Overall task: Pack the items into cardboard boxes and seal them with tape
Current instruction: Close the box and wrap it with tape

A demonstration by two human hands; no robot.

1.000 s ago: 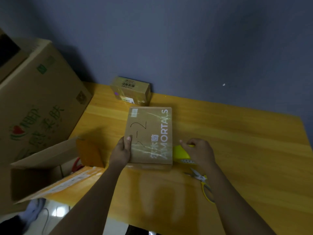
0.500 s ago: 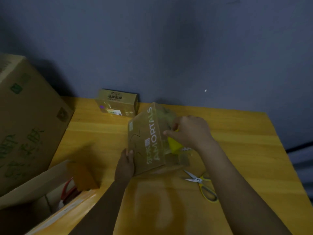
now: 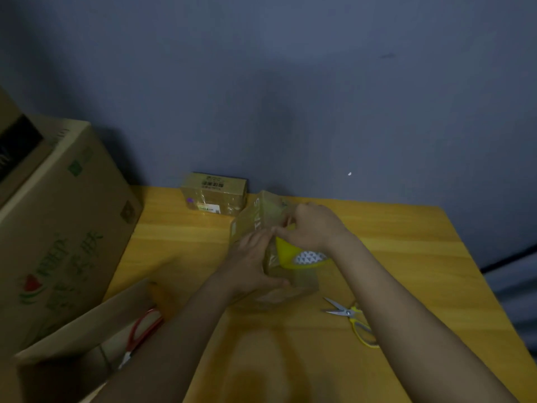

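A flat brown cardboard box (image 3: 255, 219) with white lettering stands tilted up on its edge in the middle of the wooden table (image 3: 406, 257). My left hand (image 3: 252, 260) presses flat against its near face with straight fingers and the thumb spread low. My right hand (image 3: 311, 228) grips a yellow tape dispenser (image 3: 293, 255) against the box's right side, with the fingertips pinched near the box's upper part. Clear tape shines on the box below the dispenser.
A small taped box (image 3: 215, 194) stands at the table's far edge by the wall. Yellow-handled scissors (image 3: 353, 321) lie right of my arms. A big printed carton (image 3: 58, 228) stands at left, and an open carton (image 3: 87, 338) holding red-handled scissors (image 3: 142, 330) sits below it.
The flat box went from lying flat to standing on edge. My right hand brought the tape dispenser up onto its side. My left hand shifted from the box's left edge to its face.
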